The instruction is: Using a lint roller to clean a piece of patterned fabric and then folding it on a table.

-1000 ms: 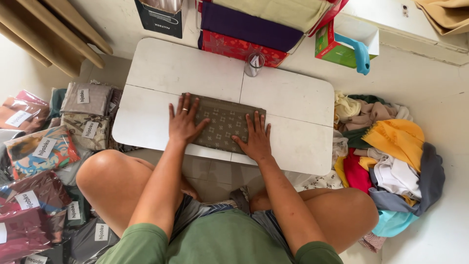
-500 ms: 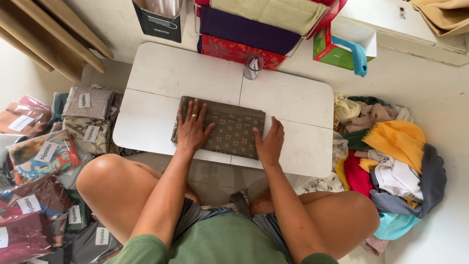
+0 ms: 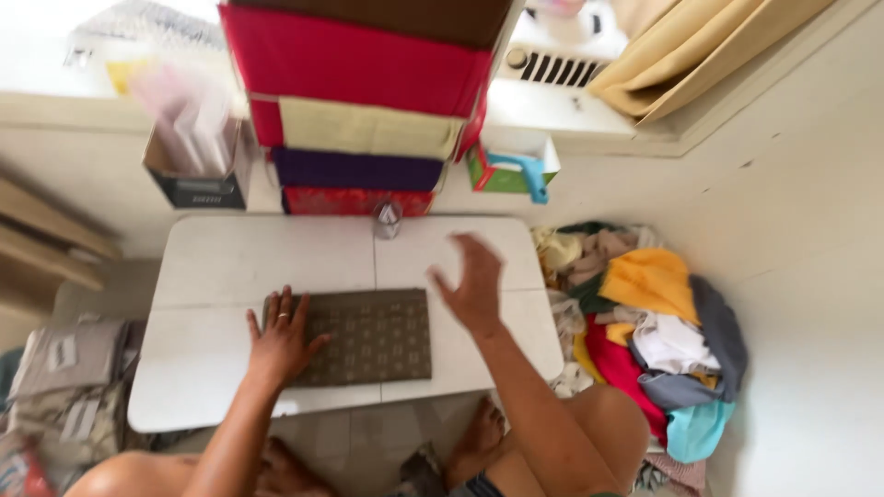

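- The white low table (image 3: pixel 230 267) is sitting in front of the person, carrying the folded cloth and a small glass (image 3: pixel 388 219) at its far edge.
- A stack of folded fabrics (image 3: pixel 359 110) in red, cream and purple is standing just behind the table, against the wall.
- A heap of loose clothes (image 3: pixel 654 322) in yellow, red, white and grey is lying on the floor beside the table's right end.
- The folded brown patterned cloth (image 3: pixel 378 336) is lying flat near the table's front edge, squared into a neat rectangle. It is looking soft, light and limp, so it would likely sag if lifted by one corner; taking hold along both short edges, or sliding a palm under the middle, seems safest.
- The left hand (image 3: pixel 279 339) is pressing flat on the cloth's left end, fingers spread open and gripping nothing.
- The right hand (image 3: pixel 474 281) is hovering above the table, just right of the cloth, fingers open and empty, blurred in the frame.
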